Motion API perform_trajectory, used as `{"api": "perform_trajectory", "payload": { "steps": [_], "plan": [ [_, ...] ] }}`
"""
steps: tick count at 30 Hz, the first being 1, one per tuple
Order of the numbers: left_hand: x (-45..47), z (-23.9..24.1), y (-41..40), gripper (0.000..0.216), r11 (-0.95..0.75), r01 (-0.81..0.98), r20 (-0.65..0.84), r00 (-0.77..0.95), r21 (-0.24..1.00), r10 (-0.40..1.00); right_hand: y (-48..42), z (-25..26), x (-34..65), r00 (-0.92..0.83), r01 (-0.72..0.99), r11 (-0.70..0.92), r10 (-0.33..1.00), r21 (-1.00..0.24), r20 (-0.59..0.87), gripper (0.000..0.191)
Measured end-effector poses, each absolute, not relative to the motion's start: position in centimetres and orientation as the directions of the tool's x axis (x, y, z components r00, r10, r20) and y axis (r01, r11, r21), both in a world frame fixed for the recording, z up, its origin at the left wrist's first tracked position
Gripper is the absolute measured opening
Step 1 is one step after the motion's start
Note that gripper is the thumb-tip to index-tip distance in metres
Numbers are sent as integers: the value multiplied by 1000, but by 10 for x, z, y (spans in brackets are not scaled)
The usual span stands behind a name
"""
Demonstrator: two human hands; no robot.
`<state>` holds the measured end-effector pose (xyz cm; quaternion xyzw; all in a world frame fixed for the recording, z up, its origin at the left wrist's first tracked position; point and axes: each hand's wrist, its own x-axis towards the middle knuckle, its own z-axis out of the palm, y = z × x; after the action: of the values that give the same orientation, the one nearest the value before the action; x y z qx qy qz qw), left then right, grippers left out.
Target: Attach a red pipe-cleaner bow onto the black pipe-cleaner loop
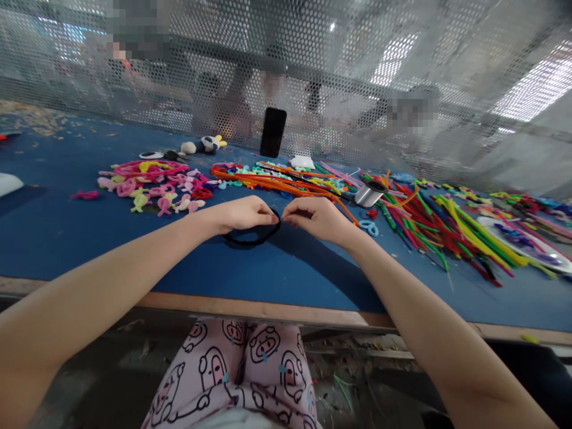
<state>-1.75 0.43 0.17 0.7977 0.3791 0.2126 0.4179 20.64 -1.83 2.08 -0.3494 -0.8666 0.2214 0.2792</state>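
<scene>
A black pipe cleaner (247, 243), bent into a loop, hangs just over the blue tabletop near the front edge. My left hand (248, 214) is closed on it, thumb and fingertips pinching it near its upper end. Close by on the right, my right hand (319, 217) has its thumb and fingertips pressed together beside the top of the loop. What those right fingertips pinch, if anything, is too small to make out. Beyond my hands lie long orange pipe cleaners (286, 186). A light blue twisted piece (369, 227) rests right of my right hand.
Pink and yellow twisted pieces (147, 185) are piled at left. A wire spool (369, 194) stands by bundles of coloured pipe cleaners (438, 226) on the right. A black phone (273, 132) leans on the perforated metal screen (339, 77); people sit behind it.
</scene>
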Motion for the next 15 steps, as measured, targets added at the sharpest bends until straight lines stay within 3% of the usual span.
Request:
{"api": "perform_trajectory", "payload": {
  "steps": [5,15],
  "plan": [
    [-17,4,2,29,-364,436,13,626,823,779,-17,21,207,-617,462,632,733,-623,286,10],
    [-17,2,4,32,-383,488,-9,626,784,780,-15,21,208,-763,467,843,536,-265,361,17]
  ]
}}
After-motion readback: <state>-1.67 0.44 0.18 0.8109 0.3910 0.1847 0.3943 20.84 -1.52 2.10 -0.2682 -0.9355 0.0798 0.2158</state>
